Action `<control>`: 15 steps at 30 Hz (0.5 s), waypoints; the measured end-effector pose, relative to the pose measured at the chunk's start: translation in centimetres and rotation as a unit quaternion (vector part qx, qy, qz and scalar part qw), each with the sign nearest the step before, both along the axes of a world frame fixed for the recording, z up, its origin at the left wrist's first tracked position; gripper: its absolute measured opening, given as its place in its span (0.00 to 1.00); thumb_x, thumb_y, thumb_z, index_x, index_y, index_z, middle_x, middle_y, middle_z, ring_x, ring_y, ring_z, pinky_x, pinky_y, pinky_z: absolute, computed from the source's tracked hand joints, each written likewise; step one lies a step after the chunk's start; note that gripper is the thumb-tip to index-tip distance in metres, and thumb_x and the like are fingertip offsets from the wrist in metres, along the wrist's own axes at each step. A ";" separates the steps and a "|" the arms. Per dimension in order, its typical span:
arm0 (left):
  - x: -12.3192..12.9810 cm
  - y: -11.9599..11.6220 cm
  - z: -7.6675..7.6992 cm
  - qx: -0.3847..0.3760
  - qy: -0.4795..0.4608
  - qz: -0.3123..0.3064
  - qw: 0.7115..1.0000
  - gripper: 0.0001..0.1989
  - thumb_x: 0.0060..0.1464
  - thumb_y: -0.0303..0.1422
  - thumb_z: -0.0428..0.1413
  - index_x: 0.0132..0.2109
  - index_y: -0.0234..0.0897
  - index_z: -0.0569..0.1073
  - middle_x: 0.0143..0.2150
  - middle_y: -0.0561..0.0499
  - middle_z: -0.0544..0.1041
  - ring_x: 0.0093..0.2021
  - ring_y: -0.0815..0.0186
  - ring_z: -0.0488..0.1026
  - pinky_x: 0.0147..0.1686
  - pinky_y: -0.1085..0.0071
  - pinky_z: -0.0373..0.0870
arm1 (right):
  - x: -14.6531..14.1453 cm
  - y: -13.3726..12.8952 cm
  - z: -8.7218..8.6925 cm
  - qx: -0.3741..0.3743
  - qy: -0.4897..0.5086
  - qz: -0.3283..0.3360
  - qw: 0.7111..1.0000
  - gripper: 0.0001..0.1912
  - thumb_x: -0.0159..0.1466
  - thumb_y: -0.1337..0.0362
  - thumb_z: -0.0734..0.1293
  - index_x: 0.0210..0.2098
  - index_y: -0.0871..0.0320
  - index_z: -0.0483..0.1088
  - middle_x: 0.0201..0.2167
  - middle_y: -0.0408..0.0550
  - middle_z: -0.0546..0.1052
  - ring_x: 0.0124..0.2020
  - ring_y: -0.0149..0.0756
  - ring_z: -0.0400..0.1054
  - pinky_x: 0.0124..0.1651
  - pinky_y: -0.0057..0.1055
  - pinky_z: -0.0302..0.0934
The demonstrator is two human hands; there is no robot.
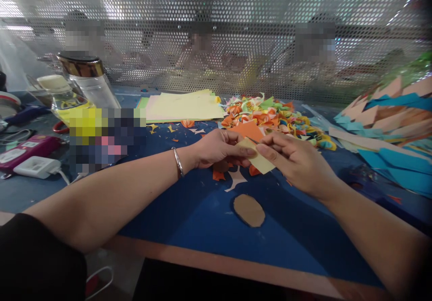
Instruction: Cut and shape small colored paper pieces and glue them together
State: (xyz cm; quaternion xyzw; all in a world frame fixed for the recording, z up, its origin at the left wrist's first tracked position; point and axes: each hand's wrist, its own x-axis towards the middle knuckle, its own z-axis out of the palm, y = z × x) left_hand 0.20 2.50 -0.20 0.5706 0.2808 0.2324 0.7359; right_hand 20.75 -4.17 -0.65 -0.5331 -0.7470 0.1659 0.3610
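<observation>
While pinching pale yellow paper with left hand and right hand, faces a heap of already-cut pieces beside a stack of larger sheets.

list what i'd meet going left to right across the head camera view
magenta case → tumbler with a shiny brown lid → pale yellow paper stack → left hand → right hand → bright blue sheets
</observation>
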 end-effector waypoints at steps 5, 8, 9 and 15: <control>-0.1 -0.1 0.2 -0.015 -0.009 0.006 1.000 0.10 0.56 0.24 0.68 0.29 0.32 0.76 0.26 0.52 0.80 0.23 0.77 0.73 0.27 0.80 0.70 | 0.0 0.0 -0.1 -0.014 0.009 -0.001 1.000 0.27 0.70 0.36 0.63 0.33 0.53 0.71 0.22 0.41 0.67 0.21 0.30 0.58 0.22 0.30 0.53; -0.2 0.1 -0.1 -0.009 -0.015 0.003 1.000 0.09 0.54 0.25 0.70 0.31 0.32 0.76 0.26 0.52 0.80 0.24 0.76 0.75 0.26 0.79 0.70 | 0.0 0.0 -0.1 -0.011 0.025 -0.003 1.000 0.26 0.69 0.36 0.65 0.35 0.54 0.72 0.23 0.41 0.69 0.21 0.30 0.60 0.23 0.30 0.55; -0.2 0.2 -0.3 -0.005 -0.018 0.006 1.000 0.10 0.52 0.25 0.70 0.31 0.32 0.76 0.27 0.52 0.80 0.24 0.75 0.76 0.27 0.79 0.70 | 0.1 0.0 0.0 -0.008 0.032 -0.004 0.999 0.26 0.68 0.36 0.65 0.35 0.54 0.72 0.24 0.42 0.69 0.22 0.30 0.61 0.23 0.30 0.55; -0.1 0.8 -1.0 0.008 -0.045 0.024 0.999 0.09 0.52 0.25 0.70 0.37 0.31 0.77 0.31 0.52 0.81 0.28 0.73 0.79 0.32 0.76 0.73 | 0.4 0.1 0.4 -0.025 0.057 0.003 0.998 0.27 0.66 0.34 0.67 0.35 0.53 0.70 0.21 0.39 0.65 0.21 0.30 0.60 0.22 0.30 0.54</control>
